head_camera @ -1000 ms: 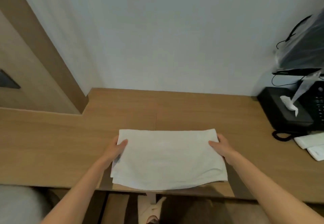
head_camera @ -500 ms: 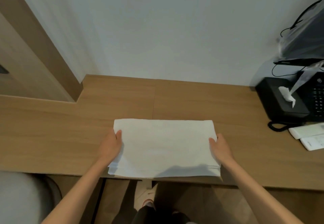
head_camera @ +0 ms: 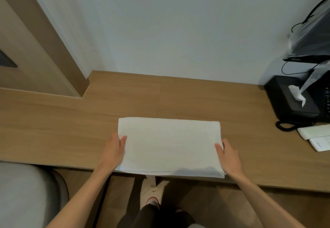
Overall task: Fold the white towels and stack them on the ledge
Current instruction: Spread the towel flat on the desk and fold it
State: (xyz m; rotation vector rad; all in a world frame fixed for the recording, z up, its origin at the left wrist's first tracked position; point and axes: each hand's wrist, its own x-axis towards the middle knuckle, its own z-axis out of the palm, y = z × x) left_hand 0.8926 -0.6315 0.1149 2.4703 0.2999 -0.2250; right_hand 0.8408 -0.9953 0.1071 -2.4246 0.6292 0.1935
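Facing a wooden ledge (head_camera: 53, 129) running along the foot of a pale wall (head_camera: 169, 22), with a wooden door panel (head_camera: 26, 49) at the far left. Seeing below the ledge's front rim there a grey rounded shape (head_camera: 26, 195), too blurred for naming.

Pinching the left edge of the towel (head_camera: 169, 145) with the left hand (head_camera: 112, 152): thumb lying on top of the cloth, remaining fingers curling at the edge and mostly hidden, closing only as far as the fabric's thickness.

Holding the white towel flat on the ledge, folded into a wide rectangle of several layers. Resting it at the middle of the ledge, its near edge reaching the front rim and its far edge well short of the wall.

Standing with 1 shoe (head_camera: 152, 200) showing on the floor under the ledge, below the towel's near edge.

Pinching the towel's right edge with the right hand (head_camera: 229, 156) in the same way: thumb on top, forefinger stretching along the side, other fingers out of sight.

Seeing, well apart to the right, a black tissue box (head_camera: 285, 103) with 1 white tissue (head_camera: 296, 95) sticking up. Seeing a black phone (head_camera: 324, 103) just beside it, its coiled cord (head_camera: 285, 127) lying on the ledge. Noting a long white pad (head_camera: 314, 132) and a white card (head_camera: 321, 144) in front of them, and a clear plastic bag (head_camera: 310, 36) covering something dark above.
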